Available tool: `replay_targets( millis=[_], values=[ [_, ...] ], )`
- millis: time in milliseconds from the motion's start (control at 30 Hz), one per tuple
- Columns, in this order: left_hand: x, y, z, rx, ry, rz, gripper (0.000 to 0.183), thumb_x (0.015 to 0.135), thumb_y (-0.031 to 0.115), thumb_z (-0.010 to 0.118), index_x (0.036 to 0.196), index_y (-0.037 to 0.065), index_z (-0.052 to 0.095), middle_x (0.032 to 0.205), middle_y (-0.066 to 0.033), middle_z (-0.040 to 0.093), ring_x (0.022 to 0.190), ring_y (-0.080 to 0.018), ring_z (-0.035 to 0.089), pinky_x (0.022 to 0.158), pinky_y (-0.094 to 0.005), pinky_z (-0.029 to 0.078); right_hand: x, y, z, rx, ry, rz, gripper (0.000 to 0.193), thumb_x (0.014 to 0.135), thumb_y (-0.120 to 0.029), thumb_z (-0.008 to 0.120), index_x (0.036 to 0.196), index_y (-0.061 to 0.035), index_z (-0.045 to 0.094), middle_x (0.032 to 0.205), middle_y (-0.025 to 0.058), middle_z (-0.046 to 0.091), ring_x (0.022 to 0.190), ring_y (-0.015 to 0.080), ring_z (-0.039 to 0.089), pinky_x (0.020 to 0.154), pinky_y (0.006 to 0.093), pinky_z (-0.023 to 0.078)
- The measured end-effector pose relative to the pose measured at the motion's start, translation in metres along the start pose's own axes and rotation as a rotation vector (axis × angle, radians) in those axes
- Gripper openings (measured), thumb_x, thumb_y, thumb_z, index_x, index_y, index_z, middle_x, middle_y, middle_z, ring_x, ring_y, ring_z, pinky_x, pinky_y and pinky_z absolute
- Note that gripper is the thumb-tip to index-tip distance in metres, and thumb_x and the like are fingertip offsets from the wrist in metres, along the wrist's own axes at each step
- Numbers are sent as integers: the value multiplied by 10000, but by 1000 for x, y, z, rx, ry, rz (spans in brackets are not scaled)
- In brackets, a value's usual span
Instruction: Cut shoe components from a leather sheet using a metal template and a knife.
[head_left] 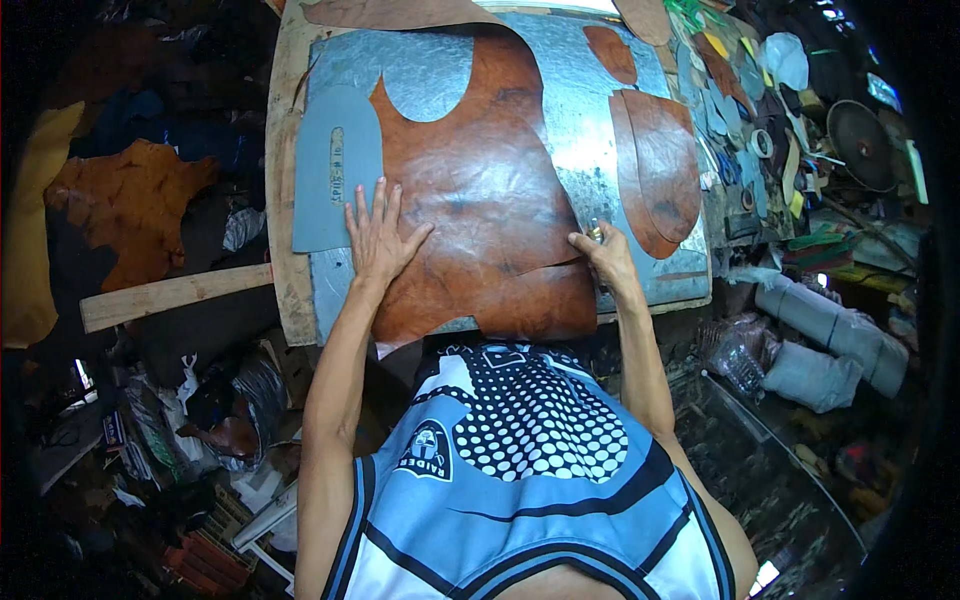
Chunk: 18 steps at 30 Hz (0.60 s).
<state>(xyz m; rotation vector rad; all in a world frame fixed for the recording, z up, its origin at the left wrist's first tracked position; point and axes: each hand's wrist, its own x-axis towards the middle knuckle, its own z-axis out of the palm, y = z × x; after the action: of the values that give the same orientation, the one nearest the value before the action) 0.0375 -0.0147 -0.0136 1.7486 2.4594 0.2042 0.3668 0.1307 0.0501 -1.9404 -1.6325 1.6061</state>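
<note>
A large piece of brown leather lies over a metal-topped board, its near edge hanging at my waist. A grey template with a rounded far end and a slot lies along the leather's left edge. My left hand rests flat with spread fingers, fingertips at the template's right edge and thumb on the leather. My right hand, at the leather's right edge, is closed around a small tool with a brass-coloured end; its working tip is hidden. A cut line runs left from near that hand through the leather.
Stacked rounded brown leather pieces and a smaller scrap lie on the metal sheet at right. A wooden plank juts out left of the board. Scraps and a tape roll crowd the far right. Wrapped rolls lie lower right.
</note>
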Motion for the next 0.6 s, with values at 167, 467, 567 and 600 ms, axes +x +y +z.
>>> replay_targets(
  millis=[167,467,567,600],
  values=[
    [-2,-3,0,-40,-1,-14,845,845,633,561,1465,89,379,1579,-125,212,1458,-407,88,1154,-596,45,-27,-3,8,129,89,-97,181,839,-147,680,955,-25,615,691,7,586,512,81,467,461,252,366],
    [-3,0,4,-94,22,31,816,852,621,555,1440,72,415,1562,-162,236,1445,-443,103,1139,-619,68,-32,12,-11,67,294,-109,272,879,-181,643,1078,5,645,695,6,574,536,96,524,479,268,416],
    [4,15,12,-167,108,99,677,896,525,545,1398,75,478,1550,-200,246,1442,-440,123,1139,-612,82,-11,28,13,-143,336,-212,312,875,-223,657,1096,-2,654,700,26,600,543,112,536,485,277,424],
    [4,27,16,-180,101,107,677,896,525,545,1398,75,478,1550,-200,246,1442,-440,123,1139,-612,82,-9,33,18,-294,375,-269,311,868,-231,667,1081,-5,659,693,29,604,535,117,533,486,276,422]
  ],
)
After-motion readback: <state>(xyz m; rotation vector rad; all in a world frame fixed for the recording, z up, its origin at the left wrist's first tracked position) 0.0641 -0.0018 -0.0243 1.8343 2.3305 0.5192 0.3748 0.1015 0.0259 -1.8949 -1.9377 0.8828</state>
